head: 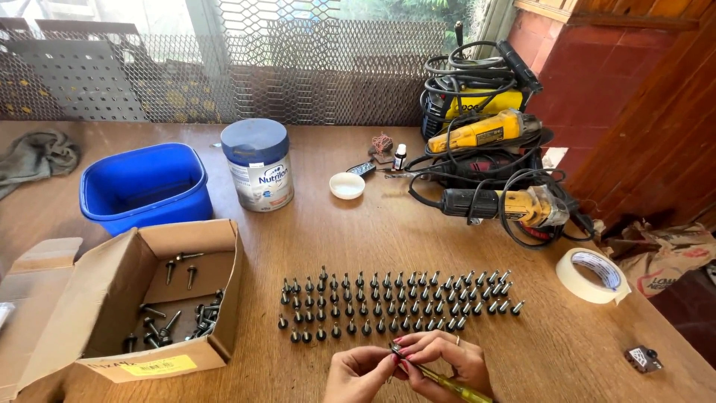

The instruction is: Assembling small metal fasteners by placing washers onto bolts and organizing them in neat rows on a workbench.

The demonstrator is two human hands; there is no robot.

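At the bottom edge of the head view my left hand (pixel 356 375) and my right hand (pixel 446 360) meet over the wooden table (pixel 350 239). Both hands pinch a thin yellow-handled screwdriver (pixel 440 379) that slants down to the right; its dark tip sits between my fingertips, where a small part may be hidden. Just beyond my hands, several dark screws with washers (pixel 395 302) stand upright in neat rows. An open cardboard box (pixel 123 306) at the left holds several more loose screws (pixel 175 317).
A blue plastic tub (pixel 145 186) and a lidded tin (pixel 259 166) stand at the back left. Corded power tools (pixel 488 160) are piled at the back right, a tape roll (pixel 593 275) beside them. A small white lid (pixel 347 185), a little bottle (pixel 400 157) and a grey rag (pixel 37 157) also lie there.
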